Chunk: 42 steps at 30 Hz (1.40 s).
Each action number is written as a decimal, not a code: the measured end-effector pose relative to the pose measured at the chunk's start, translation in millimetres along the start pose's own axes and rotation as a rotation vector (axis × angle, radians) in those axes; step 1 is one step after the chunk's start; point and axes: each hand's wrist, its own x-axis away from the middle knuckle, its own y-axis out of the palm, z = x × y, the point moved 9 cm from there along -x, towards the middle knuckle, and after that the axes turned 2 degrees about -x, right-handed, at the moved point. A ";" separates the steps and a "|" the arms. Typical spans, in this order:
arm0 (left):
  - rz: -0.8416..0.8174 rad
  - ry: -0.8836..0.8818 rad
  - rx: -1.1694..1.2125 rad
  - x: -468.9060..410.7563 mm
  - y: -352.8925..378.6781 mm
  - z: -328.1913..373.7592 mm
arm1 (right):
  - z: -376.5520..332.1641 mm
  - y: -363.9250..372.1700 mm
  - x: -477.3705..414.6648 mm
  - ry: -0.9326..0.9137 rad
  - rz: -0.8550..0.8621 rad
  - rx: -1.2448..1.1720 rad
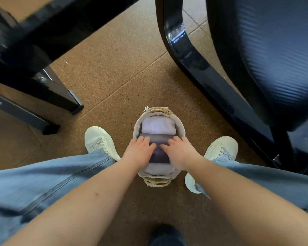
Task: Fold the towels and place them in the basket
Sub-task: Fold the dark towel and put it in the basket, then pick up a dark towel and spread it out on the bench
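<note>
A small oval basket (182, 129) with a pale lining and rope handles stands on the floor between my feet. Inside it a folded light lilac towel (158, 125) fills the far end, a folded dark purple towel (159, 153) lies in the middle, and another pale towel (159, 169) shows at the near end. My left hand (139, 150) and my right hand (180, 150) both rest flat on the dark purple towel, fingers spread, pressing on it from either side. Neither hand grips anything.
A black table frame and its legs (48, 96) stand at the left. A dark office chair (267, 68) with a curved armrest fills the right. My white shoes (98, 141) flank the basket on the brown speckled floor (121, 71).
</note>
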 end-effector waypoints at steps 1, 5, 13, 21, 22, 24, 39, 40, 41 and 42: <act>0.021 -0.014 -0.005 3.5 -7.7 -2.0 | 1.4 -8.4 2.5 0.017 0.029 -0.008; 0.104 -0.092 -0.021 21.6 -39.1 -9.2 | 7.7 -38.5 19.6 0.105 0.145 -0.025; 0.231 -0.163 0.076 59.9 -96.7 4.0 | 21.8 -91.4 77.4 0.217 0.278 -0.069; 0.405 -0.142 0.076 93.6 -179.0 40.5 | 42.1 -148.9 154.6 0.328 0.439 -0.086; 0.427 -0.128 0.062 98.2 -190.5 47.1 | 43.9 -156.7 166.3 0.331 0.475 -0.081; 0.475 -0.102 0.039 105.1 -213.1 60.0 | 47.6 -172.1 189.5 0.342 0.539 -0.061; 0.710 0.255 -0.093 144.2 -366.8 218.1 | 128.1 -235.4 391.1 0.676 0.784 -0.012; 0.722 0.277 -0.099 146.8 -375.1 230.2 | 133.3 -237.9 405.1 0.704 0.791 0.013; 0.733 0.301 -0.109 148.4 -382.7 242.7 | 138.4 -239.7 418.8 0.733 0.792 0.048; 0.742 0.325 -0.117 150.0 -389.5 255.3 | 142.8 -240.8 432.4 0.765 0.784 0.093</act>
